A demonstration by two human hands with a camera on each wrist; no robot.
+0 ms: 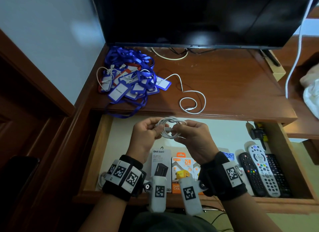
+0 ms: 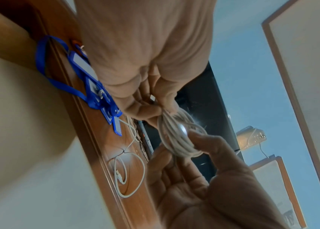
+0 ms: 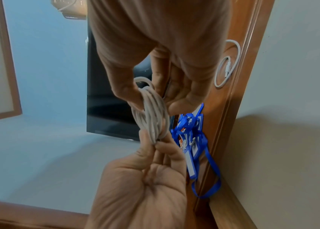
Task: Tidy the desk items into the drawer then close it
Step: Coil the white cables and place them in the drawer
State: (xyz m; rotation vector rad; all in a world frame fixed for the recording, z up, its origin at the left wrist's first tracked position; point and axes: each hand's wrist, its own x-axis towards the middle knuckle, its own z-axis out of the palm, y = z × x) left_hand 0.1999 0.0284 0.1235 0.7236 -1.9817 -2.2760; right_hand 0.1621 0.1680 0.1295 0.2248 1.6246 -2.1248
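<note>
Both hands hold one coiled white cable [image 1: 172,121] in the air above the open drawer [image 1: 97,154]. My left hand [image 1: 159,128] pinches the coil's left side. My right hand [image 1: 174,130] grips its right side near a plug end. In the left wrist view the left hand [image 2: 156,112] squeezes the coil [image 2: 176,137] between thumb and fingers. In the right wrist view the right hand [image 3: 155,99] curls round the coil [image 3: 153,117]. A second white cable [image 1: 191,102] lies looped on the desk. A pile of blue lanyards with badges [image 1: 131,78] sits at the desk's left.
The drawer holds charger boxes [image 1: 161,162] at the front middle and several remotes [image 1: 262,169] at the right. A small white cable [image 1: 101,180] lies in its front left corner. A dark TV [image 1: 189,15] stands at the back of the desk [image 1: 233,79].
</note>
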